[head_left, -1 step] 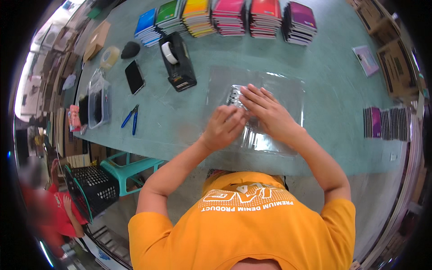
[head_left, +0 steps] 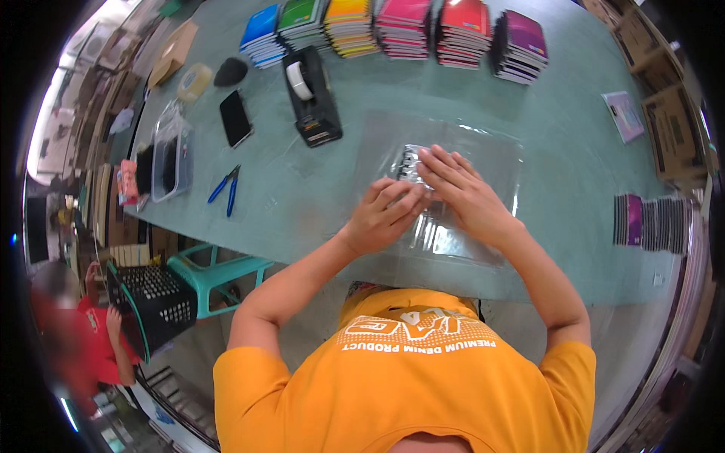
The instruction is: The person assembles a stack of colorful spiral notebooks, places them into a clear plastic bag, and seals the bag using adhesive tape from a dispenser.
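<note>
A clear plastic sheet or bag lies flat on the table before me, shiny with reflections. A small clear piece with dark print rests on it, partly covered by my fingers. My right hand lies palm down over this piece, fingers stretched out and close together. Against it, on its left side, my left hand has its fingers curled in a pinch near the print. What sits between those fingertips, if anything, is too small and hidden to make out.
Several stacks of coloured notebooks line the far side. Left of the sheet are a black tape dispenser, a phone, blue cutters and a clear bin. More notebooks stand at right. A person in red is at lower left.
My left hand's fingertips have come closer to my right hand, which stays flat on the sheet. The view has shifted slightly, so the far table things appear a little more to the right.
</note>
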`<state>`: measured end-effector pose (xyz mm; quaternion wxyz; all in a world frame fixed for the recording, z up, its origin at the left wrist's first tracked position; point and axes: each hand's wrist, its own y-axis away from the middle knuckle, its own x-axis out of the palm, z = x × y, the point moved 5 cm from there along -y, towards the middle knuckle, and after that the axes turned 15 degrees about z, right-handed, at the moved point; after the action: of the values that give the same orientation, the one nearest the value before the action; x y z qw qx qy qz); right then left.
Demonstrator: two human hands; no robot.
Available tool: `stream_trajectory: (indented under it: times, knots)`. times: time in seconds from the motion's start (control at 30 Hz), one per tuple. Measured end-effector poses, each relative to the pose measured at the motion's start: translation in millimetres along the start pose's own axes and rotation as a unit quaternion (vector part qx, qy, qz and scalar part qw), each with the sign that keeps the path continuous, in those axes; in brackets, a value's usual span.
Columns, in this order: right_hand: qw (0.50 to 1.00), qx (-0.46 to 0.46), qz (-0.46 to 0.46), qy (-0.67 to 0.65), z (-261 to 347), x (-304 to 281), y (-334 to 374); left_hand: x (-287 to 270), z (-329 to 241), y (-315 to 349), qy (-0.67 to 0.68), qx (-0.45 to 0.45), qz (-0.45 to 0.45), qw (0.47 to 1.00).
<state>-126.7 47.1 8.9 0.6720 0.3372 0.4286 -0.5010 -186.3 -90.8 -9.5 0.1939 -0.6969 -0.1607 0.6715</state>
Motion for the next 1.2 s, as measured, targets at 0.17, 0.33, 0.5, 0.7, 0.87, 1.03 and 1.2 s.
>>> stream_trajectory:
  times: [0.17, 0.33, 0.5, 0.7, 0.87, 1.03, 1.2]
  knots:
    - [0.997, 0.027, 0.012, 0.067, 0.1, 3.7, 0.1, -22.0, 100.9, 22.4, 0.046, -0.24, -0.061, 0.968]
    - [0.997, 0.03, -0.01, 0.066, 9.6, 9.8, -5.7, 3.7, 229.6, 94.9, 0.399, -0.664, -0.119, 0.621]
    - [0.998, 0.038, -0.02, 0.046, 8.2, 12.5, -5.0, -20.6, 222.7, 61.1, 0.234, -0.583, -0.095, 0.772]
    - [0.996, -0.023, -0.083, -0.034, -0.4, 10.7, 2.2, 17.7, 157.8, 101.3, 0.448, -0.615, -0.158, 0.63]
    - [0.995, -0.031, -0.056, -0.078, -3.2, 8.3, -3.1, -24.3, 147.9, 91.5, 0.251, -0.54, -0.065, 0.801]
    - [0.995, -0.038, -0.069, -0.057, -3.7, 9.8, -1.7, 16.3, 17.7, 34.4, 0.603, -0.508, -0.123, 0.602]
    - [0.995, -0.047, -0.073, -0.046, -0.4, 11.4, -5.0, 52.7, 2.7, 22.0, 0.509, -0.51, -0.128, 0.681]
